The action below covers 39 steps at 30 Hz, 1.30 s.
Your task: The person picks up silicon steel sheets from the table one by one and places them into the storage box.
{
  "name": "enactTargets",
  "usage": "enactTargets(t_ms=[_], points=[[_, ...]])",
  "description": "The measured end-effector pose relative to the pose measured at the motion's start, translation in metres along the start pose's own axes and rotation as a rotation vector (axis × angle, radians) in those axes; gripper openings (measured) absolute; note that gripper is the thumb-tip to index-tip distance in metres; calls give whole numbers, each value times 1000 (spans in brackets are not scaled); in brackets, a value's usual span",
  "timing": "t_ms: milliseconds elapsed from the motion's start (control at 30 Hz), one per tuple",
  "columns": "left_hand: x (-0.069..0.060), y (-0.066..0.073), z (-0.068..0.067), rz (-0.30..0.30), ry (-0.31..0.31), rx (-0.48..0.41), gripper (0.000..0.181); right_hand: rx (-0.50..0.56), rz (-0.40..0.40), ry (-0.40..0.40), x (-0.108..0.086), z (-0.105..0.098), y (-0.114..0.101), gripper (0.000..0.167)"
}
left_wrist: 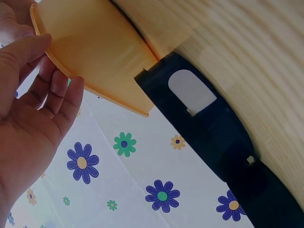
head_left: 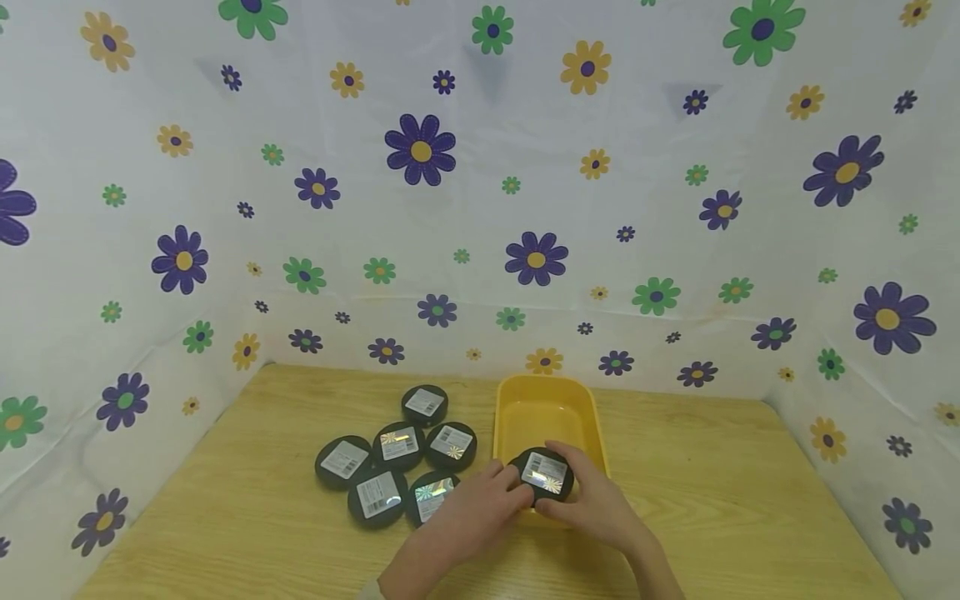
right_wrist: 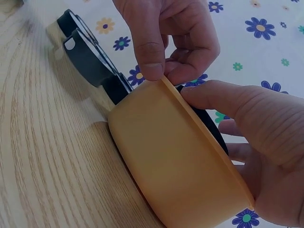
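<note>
Head view: the right hand [head_left: 600, 504] gripped a black disc [head_left: 545, 472] at the yellow tray's [head_left: 543, 417] near end, whose rim the left hand [head_left: 480, 504] pinched, probably to steady it.

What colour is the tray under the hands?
The tray is yellow; it shows best in the head view.

Lower middle of the head view, you see white barcode labels [head_left: 344, 459] on black discs [head_left: 400, 447]; their print seems too small to read.
</note>
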<state>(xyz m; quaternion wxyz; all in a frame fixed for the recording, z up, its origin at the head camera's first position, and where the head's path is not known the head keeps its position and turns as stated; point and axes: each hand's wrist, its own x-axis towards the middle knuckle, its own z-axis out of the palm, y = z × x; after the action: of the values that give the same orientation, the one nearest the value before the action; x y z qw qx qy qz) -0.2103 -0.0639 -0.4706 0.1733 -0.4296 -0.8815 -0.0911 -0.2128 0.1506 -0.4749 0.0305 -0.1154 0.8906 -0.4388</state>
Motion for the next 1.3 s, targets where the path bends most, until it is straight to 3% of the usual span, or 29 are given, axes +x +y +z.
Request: enactTargets(t_ms=[367,700,1033,1300], points=[[0,-1,2,11,14,18,13,-28,-4,49,-1,2,0,83],[-1,0,-2,5,3,17,12,-14,10,29,-1,2,-1,84],[-1,-2,0,35,64,78,17,-28,15,8,-1,1,0,84],[-1,-2,0,34,45,93,17,-16,-6,10,-3,1,1,83]])
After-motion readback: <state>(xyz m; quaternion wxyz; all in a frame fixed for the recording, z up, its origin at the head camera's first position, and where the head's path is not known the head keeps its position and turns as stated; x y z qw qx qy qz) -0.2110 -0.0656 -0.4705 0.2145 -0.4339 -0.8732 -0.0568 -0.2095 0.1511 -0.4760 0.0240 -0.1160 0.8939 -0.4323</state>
